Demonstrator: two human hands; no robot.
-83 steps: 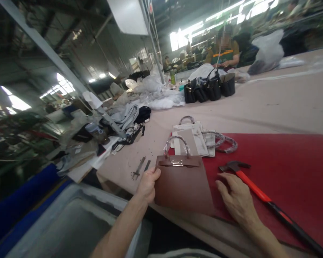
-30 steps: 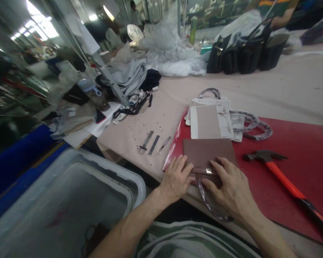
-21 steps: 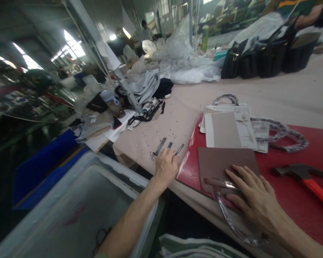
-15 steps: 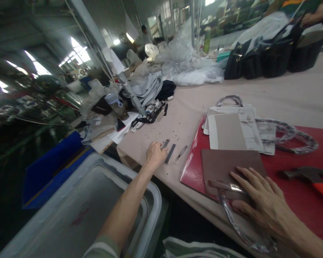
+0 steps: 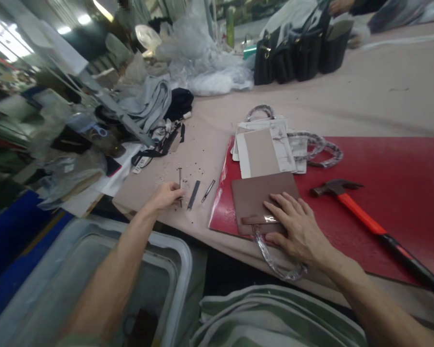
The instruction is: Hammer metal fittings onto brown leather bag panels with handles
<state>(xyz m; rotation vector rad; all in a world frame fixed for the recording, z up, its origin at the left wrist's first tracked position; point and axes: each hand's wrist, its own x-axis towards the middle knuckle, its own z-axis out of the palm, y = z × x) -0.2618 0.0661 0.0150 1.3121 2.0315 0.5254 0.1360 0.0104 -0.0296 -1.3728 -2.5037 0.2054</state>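
A brown leather bag panel [image 5: 256, 197] with a metal clasp lies on the red mat [image 5: 383, 193], its wrapped handle [image 5: 275, 262] hanging over the table's near edge. My right hand [image 5: 296, 226] lies flat on the panel with fingers spread, by the clasp. My left hand [image 5: 166, 194] reaches left onto the beige table [image 5: 365, 101] and pinches a thin metal punch tool [image 5: 180, 185]. Two more small metal tools [image 5: 198, 192] lie just right of it.
A red-handled hammer [image 5: 361, 212] lies on the mat, right of the panel. A stack of pale bag panels with wrapped handles [image 5: 271, 147] sits behind it. Black handbags [image 5: 300, 50] stand far back. Fabric and clutter fill the left side. A grey bin [image 5: 104, 289] sits below the table edge.
The panel was turned so its handle hangs toward me, and my right hand settled on it. My left hand left the panel, reached to the metal tools and closed on one.
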